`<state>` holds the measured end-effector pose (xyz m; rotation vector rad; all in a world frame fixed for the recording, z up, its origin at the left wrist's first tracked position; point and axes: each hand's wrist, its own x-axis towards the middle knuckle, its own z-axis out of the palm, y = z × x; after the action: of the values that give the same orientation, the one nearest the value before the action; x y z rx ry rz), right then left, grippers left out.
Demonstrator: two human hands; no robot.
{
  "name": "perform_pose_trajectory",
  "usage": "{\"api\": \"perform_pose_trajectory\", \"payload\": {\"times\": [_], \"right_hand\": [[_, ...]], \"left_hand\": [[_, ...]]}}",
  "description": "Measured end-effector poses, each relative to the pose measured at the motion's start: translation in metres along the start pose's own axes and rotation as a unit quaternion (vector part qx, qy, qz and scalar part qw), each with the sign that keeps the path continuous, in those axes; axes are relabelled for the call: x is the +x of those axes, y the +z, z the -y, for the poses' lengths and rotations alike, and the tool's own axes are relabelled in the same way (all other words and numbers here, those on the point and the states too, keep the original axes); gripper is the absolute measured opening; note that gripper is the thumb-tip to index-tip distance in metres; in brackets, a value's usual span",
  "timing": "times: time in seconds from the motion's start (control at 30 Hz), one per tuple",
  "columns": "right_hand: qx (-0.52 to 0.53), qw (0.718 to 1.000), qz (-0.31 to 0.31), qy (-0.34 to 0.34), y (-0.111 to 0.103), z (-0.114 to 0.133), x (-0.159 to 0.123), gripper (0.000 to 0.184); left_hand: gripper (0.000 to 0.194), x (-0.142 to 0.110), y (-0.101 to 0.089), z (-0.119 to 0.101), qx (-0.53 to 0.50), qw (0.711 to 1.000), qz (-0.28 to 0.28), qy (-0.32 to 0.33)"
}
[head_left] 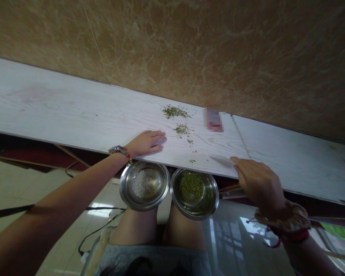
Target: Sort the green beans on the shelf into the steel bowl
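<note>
My left hand [149,143] lies flat on the white board, fingers stretched toward small scattered green beans. In my right hand [258,178] is a thin pale card [221,160], pinched by one end, its far edge low over the board by a few loose beans. A larger pile of green beans [174,111] lies near the wall, and a smaller pile [182,129] is just in front of it. Below the board's edge, a steel bowl of green beans [191,187] and a steel bowl with whitish contents [145,184] rest on my thighs.
The narrow white board [60,107] runs along a brown marbled wall [172,50]. A blurred-out small flat object [214,119] lies right of the bean piles. A seam crosses the board farther right. A dark cable [89,234] hangs at lower left above the tiled floor.
</note>
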<state>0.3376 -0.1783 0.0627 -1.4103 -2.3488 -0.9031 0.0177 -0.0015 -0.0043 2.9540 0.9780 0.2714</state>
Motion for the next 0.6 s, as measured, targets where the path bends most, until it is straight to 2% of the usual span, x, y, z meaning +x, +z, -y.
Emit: {"api": "perform_pose_trajectory", "payload": {"times": [0.17,0.3,0.4,0.6], "right_hand": [[0.037,0.999,0.012,-0.025,-0.010,0.010,-0.001,0.027],[0.047,0.999,0.004,-0.026,-0.016,0.014,0.005,0.025],[0.026,0.999,-0.001,-0.020,-0.015,0.010,0.008,0.025],[0.025,0.999,0.011,-0.027,-0.010,0.013,0.008,0.025]], "left_hand": [[0.039,0.000,0.001,0.000,0.006,1.000,-0.008,0.009],[0.037,-0.001,-0.001,-0.001,0.011,0.999,-0.015,0.046],[0.037,-0.002,-0.001,-0.002,0.009,0.997,-0.023,0.074],[0.036,-0.003,0.000,-0.003,0.004,0.996,-0.035,0.076]]}}
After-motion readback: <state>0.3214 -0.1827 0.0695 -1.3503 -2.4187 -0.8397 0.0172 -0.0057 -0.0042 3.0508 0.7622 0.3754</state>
